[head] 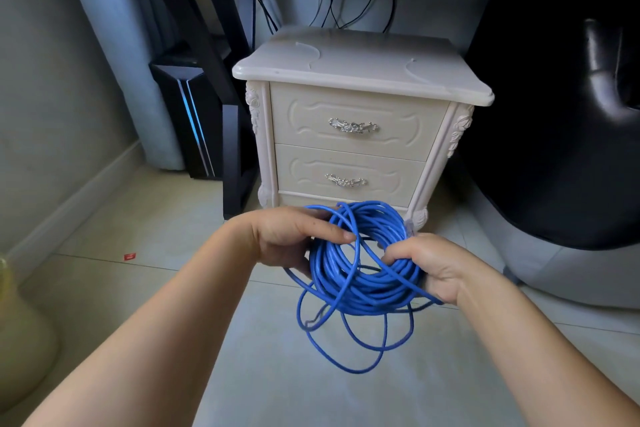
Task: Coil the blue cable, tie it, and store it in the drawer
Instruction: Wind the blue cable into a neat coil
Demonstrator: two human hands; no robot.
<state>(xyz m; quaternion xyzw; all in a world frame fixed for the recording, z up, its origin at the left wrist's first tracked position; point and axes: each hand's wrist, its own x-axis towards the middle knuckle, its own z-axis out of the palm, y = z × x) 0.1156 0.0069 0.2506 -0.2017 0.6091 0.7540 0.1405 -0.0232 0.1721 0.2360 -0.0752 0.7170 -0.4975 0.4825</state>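
Observation:
A blue cable (360,288) is wound into a thick round coil held in the air above the floor. My left hand (294,236) grips the coil's left side, thumb lying across the strands. My right hand (429,263) grips the right side, fingers curled round the bundle. Several loose loops hang below the coil, and a clear plug end sticks up near my right hand. Behind the coil stands a cream nightstand (356,80) with an upper drawer (353,121) and a lower drawer (346,177), both closed, each with a silver handle.
A black computer tower (194,114) and black desk legs stand left of the nightstand. A black chair (561,114) fills the right side. Dark wires hang behind the nightstand. A small red scrap (130,256) lies on the pale tiled floor.

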